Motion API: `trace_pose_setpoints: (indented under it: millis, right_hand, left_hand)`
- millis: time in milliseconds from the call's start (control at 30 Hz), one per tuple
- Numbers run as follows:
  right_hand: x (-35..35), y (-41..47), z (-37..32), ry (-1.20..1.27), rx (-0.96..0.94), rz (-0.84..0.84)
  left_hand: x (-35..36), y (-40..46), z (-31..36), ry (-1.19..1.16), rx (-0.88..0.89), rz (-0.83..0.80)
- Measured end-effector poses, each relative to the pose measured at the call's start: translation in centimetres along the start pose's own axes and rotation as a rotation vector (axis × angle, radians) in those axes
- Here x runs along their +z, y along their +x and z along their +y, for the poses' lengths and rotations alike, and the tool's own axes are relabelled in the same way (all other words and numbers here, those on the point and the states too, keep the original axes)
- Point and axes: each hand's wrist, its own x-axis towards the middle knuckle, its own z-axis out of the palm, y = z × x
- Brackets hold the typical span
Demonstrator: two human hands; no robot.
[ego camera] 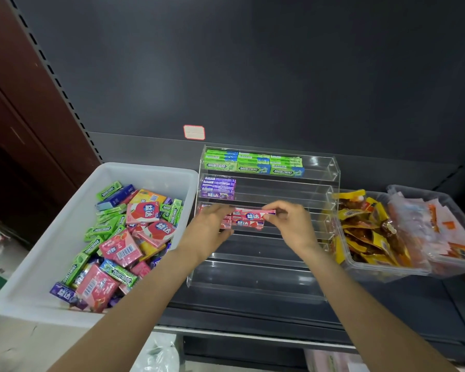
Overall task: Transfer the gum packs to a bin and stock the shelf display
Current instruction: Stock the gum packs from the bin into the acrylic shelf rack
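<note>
Both hands on a pink gum pack (254, 212) at the clear rack's (322, 173) 3rd tier: right hand (290, 221) pinches its end, left hand (210, 226) curled around the other.

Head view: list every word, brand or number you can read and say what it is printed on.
"DOUBLEMINT": green gum packs on the top tier of the clear display rack, and green packs in the white bin.
"益达": pink packs both hands place on the third tier, purple packs on the second tier, and pink packs in the bin.
Unreadable: barcodes, the red-edged shelf tag, and the snack bags at right.
</note>
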Motion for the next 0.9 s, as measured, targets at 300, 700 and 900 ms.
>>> trace_pose_setpoints:
  millis: [300,700,900]
  right_hand:
    - [2.2,-0.4,0.6,-0.167,-0.052,0.015]
    - [1.8,-0.1,0.0,-0.414,-0.139,-0.052]
    - [1.4,-0.5,0.4,-0.442,-0.173,-0.116]
  left_hand:
    - [1.4,-0.2,-1.6,0.257,0.028,-0.114]
    - [1.3,0.0,-1.2,0.264,0.017,-0.116]
    - [1.4,0.2,-1.3,0.254,0.016,-0.111]
